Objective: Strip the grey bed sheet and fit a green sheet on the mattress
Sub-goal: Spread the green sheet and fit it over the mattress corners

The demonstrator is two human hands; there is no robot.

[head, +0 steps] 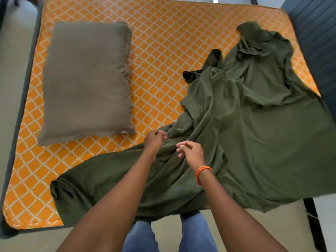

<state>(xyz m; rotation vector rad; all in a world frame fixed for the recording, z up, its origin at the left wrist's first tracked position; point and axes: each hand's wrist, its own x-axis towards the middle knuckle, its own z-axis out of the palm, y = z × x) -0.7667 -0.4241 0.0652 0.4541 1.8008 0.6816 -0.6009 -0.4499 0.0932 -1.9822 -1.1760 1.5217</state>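
The green sheet (245, 128) at lower right is soft, matt cloth, heavily creased. The mattress (160, 51) wears smooth orange fabric with a woven-looking white lattice. The pillow (85, 82) at upper left is matt grey-brown cloth, possibly finely textured. A braided orange cord bracelet (202, 172) looks slightly glossy.

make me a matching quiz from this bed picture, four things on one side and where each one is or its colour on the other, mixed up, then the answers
Things
1. pillow
2. green sheet
3. mattress
4. bracelet

Descriptions
A. orange with a white lattice pattern
B. on the right wrist, orange cord
C. crumpled over the right and near part of the bed
D. grey-brown, lying on the left part of the bed

Pairs: 1-D, 2-C, 3-A, 4-B
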